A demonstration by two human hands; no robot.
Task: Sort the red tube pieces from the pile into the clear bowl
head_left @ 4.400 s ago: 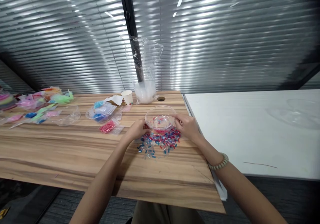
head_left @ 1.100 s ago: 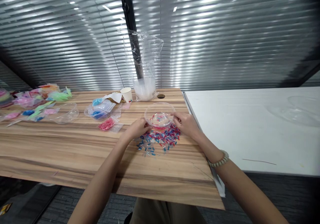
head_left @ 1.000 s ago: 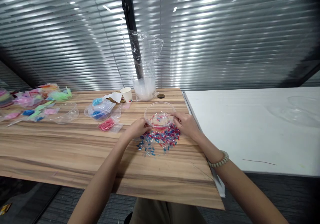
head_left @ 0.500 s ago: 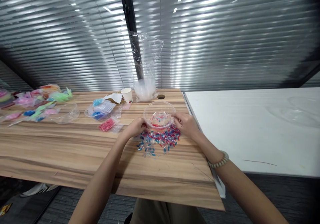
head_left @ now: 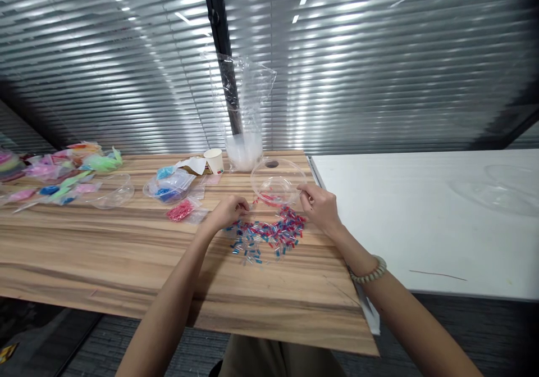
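My right hand (head_left: pixel 319 205) pinches the right rim of a clear round plastic bowl (head_left: pixel 278 194) that has some red pieces in it. Left of the bowl, my left hand (head_left: pixel 232 211) has its fingers closed together near the tabletop; whatever they hold, if anything, is too small to name. Between and below the hands lies a loose pile of small red, blue and clear tube-shaped pieces (head_left: pixel 273 232) on the wooden table (head_left: pixel 160 264).
A white paper cup (head_left: pixel 214 161) and a clear bag of white material (head_left: pixel 244 149) stand at the back. A bowl of bags (head_left: pixel 168 187), a red bead packet (head_left: pixel 180 210) and colourful bags (head_left: pixel 101 160) lie left. A white table (head_left: pixel 396 214) adjoins right.
The clear bowl has moved away and slightly right with my right hand on its rim. My left hand has come off the bowl's left side.
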